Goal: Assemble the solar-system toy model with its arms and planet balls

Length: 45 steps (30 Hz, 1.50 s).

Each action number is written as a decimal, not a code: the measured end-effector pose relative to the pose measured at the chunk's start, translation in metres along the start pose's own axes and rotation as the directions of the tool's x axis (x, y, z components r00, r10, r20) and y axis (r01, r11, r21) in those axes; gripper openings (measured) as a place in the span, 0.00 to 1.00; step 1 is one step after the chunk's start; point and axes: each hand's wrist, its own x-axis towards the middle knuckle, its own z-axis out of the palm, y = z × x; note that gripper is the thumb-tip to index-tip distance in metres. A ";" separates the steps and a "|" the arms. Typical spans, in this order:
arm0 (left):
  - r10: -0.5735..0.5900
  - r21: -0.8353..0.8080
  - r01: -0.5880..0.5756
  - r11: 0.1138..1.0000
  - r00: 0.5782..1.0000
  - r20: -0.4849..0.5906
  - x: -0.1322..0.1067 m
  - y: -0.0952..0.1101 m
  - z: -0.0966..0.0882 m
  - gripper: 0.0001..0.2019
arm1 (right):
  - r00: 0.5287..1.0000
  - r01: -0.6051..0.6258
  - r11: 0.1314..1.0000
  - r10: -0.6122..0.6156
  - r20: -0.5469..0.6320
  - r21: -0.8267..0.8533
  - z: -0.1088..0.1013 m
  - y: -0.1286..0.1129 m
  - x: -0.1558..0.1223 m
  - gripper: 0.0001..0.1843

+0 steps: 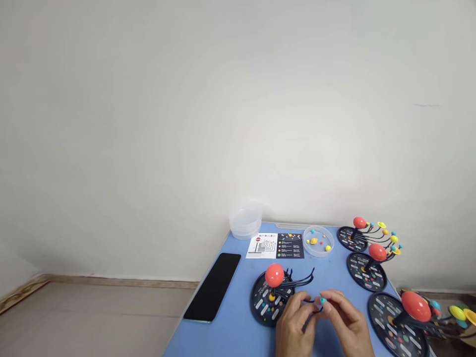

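Note:
A solar-system model with a red ball (274, 274) on a dark round base (262, 303) stands on the blue table (238, 327); several thin black arms fan out to its right. My left hand (293, 322) is closed in a pinch on one black arm (310, 301) near the base. My right hand (344, 317) pinches a small teal ball (323, 300) at that arm's tip. Both hands meet just right of the base, at the table's near edge.
Three finished models (375, 267) with coloured balls stand along the right side. A clear dish (319, 241) with small balls, an instruction sheet (277, 246) and an empty clear tub (245, 222) lie at the back. A black phone (214, 286) lies left.

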 end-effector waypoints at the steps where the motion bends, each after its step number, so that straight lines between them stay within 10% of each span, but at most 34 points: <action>1: 0.009 -0.015 -0.009 1.000 1.000 0.001 0.001 0.002 -0.001 0.08 | 0.999 -0.012 1.000 0.012 -0.033 -0.002 -0.001 0.000 -0.001 0.12; 7: 0.060 -0.154 -0.061 0.986 0.998 -0.010 0.006 0.012 0.002 0.09 | 0.950 -0.179 0.977 0.203 -0.238 0.120 0.000 -0.014 -0.006 0.18; 15: 0.053 -0.186 -0.048 0.981 0.998 0.023 0.005 0.010 0.002 0.15 | 0.901 -0.394 0.813 0.434 0.006 0.429 0.000 -0.008 -0.009 0.21; 24: 0.071 -0.163 -0.060 0.985 0.995 0.063 0.005 0.009 0.001 0.17 | 0.999 -0.012 0.998 0.010 -0.042 -0.054 -0.014 0.009 -0.007 0.10; 45: 0.066 -0.200 -0.047 0.979 0.994 0.091 0.005 0.011 -0.001 0.23 | 0.897 0.441 0.798 -0.384 0.216 -0.410 -0.014 -0.017 -0.003 0.17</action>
